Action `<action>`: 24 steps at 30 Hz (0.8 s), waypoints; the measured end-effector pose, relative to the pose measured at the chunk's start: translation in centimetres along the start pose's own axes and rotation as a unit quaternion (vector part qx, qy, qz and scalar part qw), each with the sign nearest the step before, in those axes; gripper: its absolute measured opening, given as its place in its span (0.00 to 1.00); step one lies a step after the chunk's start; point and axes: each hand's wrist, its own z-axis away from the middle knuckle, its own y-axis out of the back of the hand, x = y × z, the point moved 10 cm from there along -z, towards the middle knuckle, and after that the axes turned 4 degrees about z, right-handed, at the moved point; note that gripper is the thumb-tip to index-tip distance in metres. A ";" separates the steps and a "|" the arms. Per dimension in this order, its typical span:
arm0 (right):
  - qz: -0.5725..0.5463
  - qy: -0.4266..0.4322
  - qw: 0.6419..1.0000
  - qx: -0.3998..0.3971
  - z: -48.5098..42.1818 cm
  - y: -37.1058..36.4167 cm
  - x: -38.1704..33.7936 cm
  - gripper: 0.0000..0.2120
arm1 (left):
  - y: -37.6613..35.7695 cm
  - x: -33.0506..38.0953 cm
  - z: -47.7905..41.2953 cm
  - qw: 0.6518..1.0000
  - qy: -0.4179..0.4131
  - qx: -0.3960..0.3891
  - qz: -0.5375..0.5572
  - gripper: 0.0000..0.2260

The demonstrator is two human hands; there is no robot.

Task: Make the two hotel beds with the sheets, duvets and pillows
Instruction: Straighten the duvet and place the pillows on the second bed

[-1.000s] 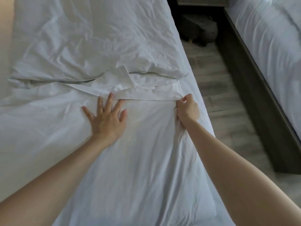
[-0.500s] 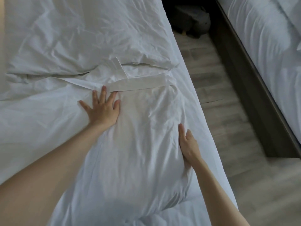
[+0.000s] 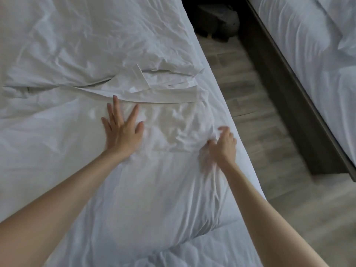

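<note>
A white pillow (image 3: 154, 189) in a creased pillowcase lies lengthwise on the near bed's white sheet (image 3: 28, 151). Its open-end flap (image 3: 163, 95) is folded flat at the far end. My left hand (image 3: 123, 132) presses flat on the pillow just below that flap, fingers spread. My right hand (image 3: 223, 145) is at the pillow's right edge, blurred, with fingers curled and bunched pillowcase fabric under the thumb. A second white pillow (image 3: 96, 45) lies crosswise beyond the flap.
The bed's right edge (image 3: 240, 143) runs close beside my right hand, with a wood-look floor (image 3: 256, 97) below. Across the aisle stands the second bed (image 3: 308, 54) on a dark frame (image 3: 289, 105). A dark bag-like object (image 3: 217, 22) sits on the floor at the aisle's far end.
My right hand let go of the flap's corner, slid down the pillow's right side, then came back up and curled into the fabric. My left hand stayed pressed on the pillow.
</note>
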 end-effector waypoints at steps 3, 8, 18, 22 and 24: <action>-0.005 0.137 0.989 0.057 -2.4 2.6 -6.1 0.21 | 0.1 0.3 1.3 0.999 -0.029 0.042 0.008 0.23; 0.117 0.205 0.972 0.000 -7.6 1.0 -10.7 0.22 | -1.6 -0.7 0.4 1.000 0.013 -0.018 -0.007 0.24; 0.108 0.213 0.968 0.076 -11.4 0.6 -12.5 0.12 | -2.5 -1.6 -0.5 0.995 0.042 -0.086 -0.014 0.25; -0.020 0.173 0.982 0.079 -13.3 3.1 -14.5 0.14 | -2.8 -1.4 -0.3 0.989 0.046 -0.138 0.002 0.25; -0.103 0.145 0.984 0.007 -14.8 2.8 -16.0 0.15 | -2.6 -1.3 -0.5 0.989 0.048 -0.142 0.009 0.25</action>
